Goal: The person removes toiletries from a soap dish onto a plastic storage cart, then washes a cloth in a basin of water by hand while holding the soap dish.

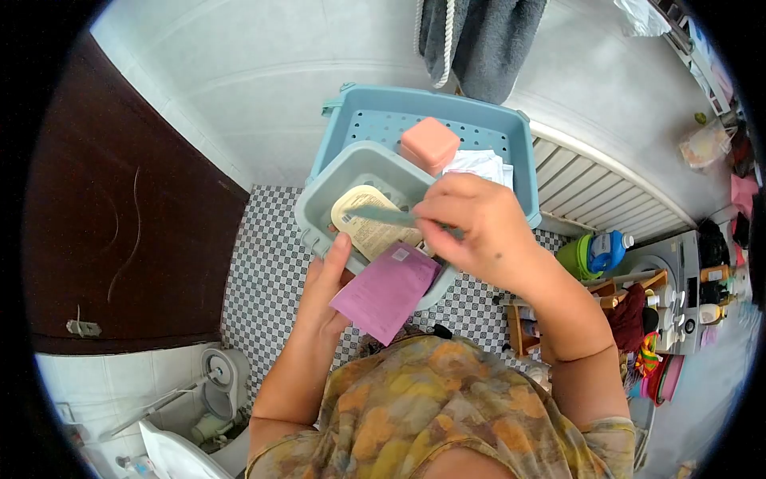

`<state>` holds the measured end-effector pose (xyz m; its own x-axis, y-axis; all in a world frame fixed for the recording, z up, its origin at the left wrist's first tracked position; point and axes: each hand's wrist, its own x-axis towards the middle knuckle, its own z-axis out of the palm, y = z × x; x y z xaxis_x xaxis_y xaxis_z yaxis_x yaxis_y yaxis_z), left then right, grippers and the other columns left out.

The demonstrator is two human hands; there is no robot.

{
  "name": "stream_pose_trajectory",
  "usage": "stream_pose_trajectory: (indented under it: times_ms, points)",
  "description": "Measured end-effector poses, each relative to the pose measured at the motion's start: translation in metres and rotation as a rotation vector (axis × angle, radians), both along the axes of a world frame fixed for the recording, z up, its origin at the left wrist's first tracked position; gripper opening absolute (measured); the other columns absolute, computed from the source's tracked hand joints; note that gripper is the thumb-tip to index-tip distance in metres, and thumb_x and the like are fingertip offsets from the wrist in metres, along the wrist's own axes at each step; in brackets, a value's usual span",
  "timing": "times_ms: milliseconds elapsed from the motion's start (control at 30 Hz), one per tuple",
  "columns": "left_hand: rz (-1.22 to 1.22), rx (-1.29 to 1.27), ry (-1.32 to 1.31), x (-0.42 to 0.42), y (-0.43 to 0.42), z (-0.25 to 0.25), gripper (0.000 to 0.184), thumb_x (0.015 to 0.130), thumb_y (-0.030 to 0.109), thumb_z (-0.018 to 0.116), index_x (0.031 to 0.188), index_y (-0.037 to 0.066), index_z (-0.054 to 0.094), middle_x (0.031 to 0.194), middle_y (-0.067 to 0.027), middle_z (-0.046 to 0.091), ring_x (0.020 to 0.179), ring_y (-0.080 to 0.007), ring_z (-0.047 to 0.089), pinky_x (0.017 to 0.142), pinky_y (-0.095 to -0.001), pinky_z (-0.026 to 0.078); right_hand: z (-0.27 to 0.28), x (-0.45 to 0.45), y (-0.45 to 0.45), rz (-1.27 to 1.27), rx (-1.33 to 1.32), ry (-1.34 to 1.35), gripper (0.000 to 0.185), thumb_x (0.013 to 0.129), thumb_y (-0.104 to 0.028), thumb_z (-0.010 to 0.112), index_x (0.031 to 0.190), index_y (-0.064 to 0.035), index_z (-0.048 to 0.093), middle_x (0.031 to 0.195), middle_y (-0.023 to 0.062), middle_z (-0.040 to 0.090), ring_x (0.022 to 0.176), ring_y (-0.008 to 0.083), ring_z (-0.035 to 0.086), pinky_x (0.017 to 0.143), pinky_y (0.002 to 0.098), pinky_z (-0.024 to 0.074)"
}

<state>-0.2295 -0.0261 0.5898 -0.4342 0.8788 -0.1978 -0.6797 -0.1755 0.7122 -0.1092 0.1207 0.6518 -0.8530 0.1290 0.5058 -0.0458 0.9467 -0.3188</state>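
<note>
My left hand [328, 275] is closed on the near left side of a small grey-green plastic basket [313, 196], its thumb at the rim. In the basket lies a cream-coloured pack [369, 231] with printed text. A purple pouch [387, 292] slants over the near rim beside my left thumb; whether that hand also grips it is hidden. Above the basket, my right hand [472, 222] pinches a thin, flat grey-green piece [381, 214], seen nearly edge-on, whose kind I cannot make out.
Behind the basket stands a larger blue perforated bin [383, 97] holding a pink box [431, 142] and white folded items [481, 165]. A grey towel [499, 48] hangs above. A dark door [136, 191] is left; a washing machine [678, 275] and bottles [608, 251] are right.
</note>
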Motion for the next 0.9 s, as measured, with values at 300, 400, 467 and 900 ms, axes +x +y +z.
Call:
stream_pose_trajectory:
  times_ms: [300,400,467,900]
  points:
    - [-0.016,0.033,-0.083,-0.003,0.003,-0.010,0.052,0.088,0.035,0.042,0.122,-0.002,0.032,0.115,-0.0186,0.047,0.102,-0.0257,0.052,0.083,-0.0367,0.047,-0.014,0.011,-0.012,0.090,-0.484,0.231,0.015,0.064,-0.002,0.064,0.079,-0.0021,0.062,0.075,0.0068,0.056,0.060,0.0179,0.055,0.051,0.0251,0.0420]
    - [-0.063,0.059,-0.116,-0.005,0.003,-0.018,0.052,0.088,0.038,0.038,0.124,0.001,0.032,0.118,-0.0180,0.045,0.105,-0.0274,0.050,0.087,-0.0391,0.044,-0.017,0.013,-0.025,0.161,-0.183,0.255,0.020,0.062,-0.002,0.064,0.081,-0.0070,0.062,0.080,0.0048,0.056,0.065,0.0200,0.055,0.055,0.0279,0.0429]
    - [-0.102,0.075,-0.099,-0.006,0.003,-0.018,0.052,0.089,0.041,0.034,0.125,0.003,0.032,0.121,-0.0175,0.043,0.107,-0.0289,0.048,0.090,-0.0407,0.041,-0.021,0.018,-0.031,0.159,-0.110,0.214,0.027,0.059,-0.007,0.066,0.085,-0.0102,0.061,0.084,0.0030,0.055,0.072,0.0200,0.054,0.060,0.0306,0.0416]
    - [-0.101,0.052,-0.137,0.002,0.006,-0.012,0.053,0.089,0.043,0.030,0.125,0.005,0.034,0.119,-0.0175,0.045,0.108,-0.0283,0.047,0.092,-0.0401,0.039,-0.025,0.021,-0.039,0.079,0.086,0.201,0.038,0.054,-0.017,0.068,0.089,-0.0057,0.058,0.085,0.0034,0.053,0.071,0.0178,0.051,0.060,0.0305,0.0368]
